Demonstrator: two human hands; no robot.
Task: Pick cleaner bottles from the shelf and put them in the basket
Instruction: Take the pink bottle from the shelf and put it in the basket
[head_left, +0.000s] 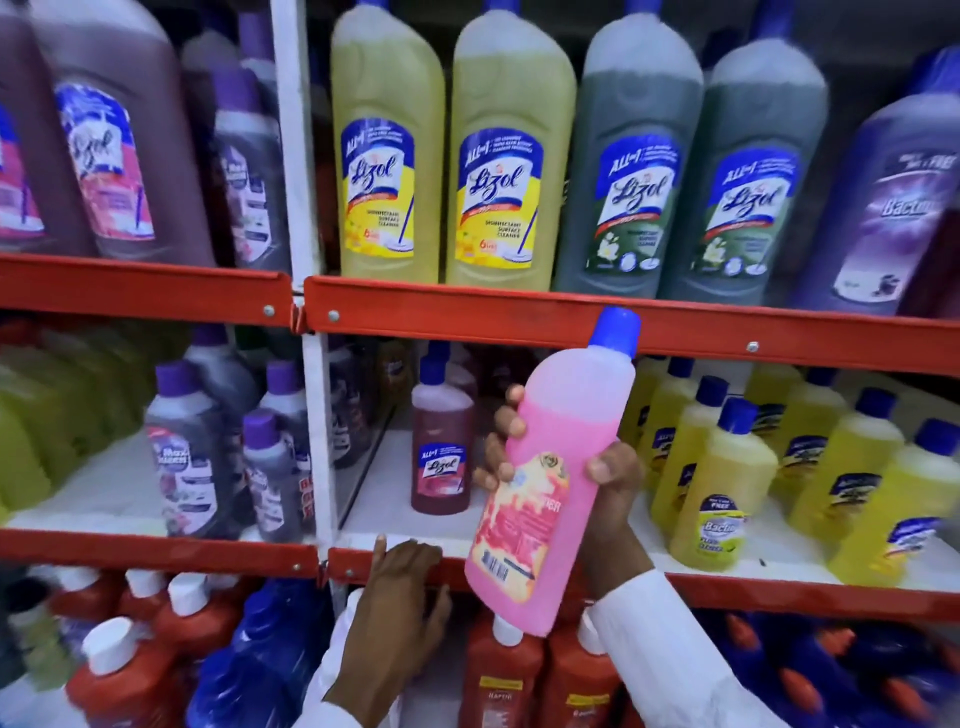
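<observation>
My right hand (608, 483) grips a pink cleaner bottle (550, 467) with a blue cap, held tilted in front of the middle shelf, its back label facing me. My left hand (402, 582) rests on the red front edge of the middle shelf (779, 592), fingers spread, holding nothing. One dark red Lizol bottle (441, 441) stands alone on the middle shelf just left of the pink one. No basket is in view.
Large yellow (389, 150) and green (634, 171) Lizol bottles fill the top shelf. Small yellow bottles (722, 488) crowd the middle shelf at right, purple-capped ones (192, 457) at left. Red bottles with white caps (498, 675) and blue ones stand on the bottom shelf.
</observation>
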